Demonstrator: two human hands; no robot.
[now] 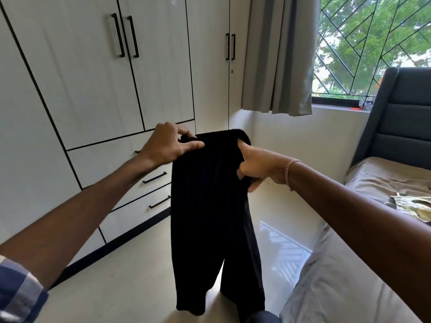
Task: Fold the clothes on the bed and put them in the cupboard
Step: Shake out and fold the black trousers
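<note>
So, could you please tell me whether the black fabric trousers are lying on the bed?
No, the left hand and right hand hold the black fabric trousers by the waistband, beside the beige-sheeted bed.

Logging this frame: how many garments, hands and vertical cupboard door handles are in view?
Garments: 2 (black trousers held up, yellowish garment crumpled on the bed)
Hands: 2 (left hand and right hand, both gripping the trousers' waistband)
Vertical door handles: 4
Total: 8
</note>
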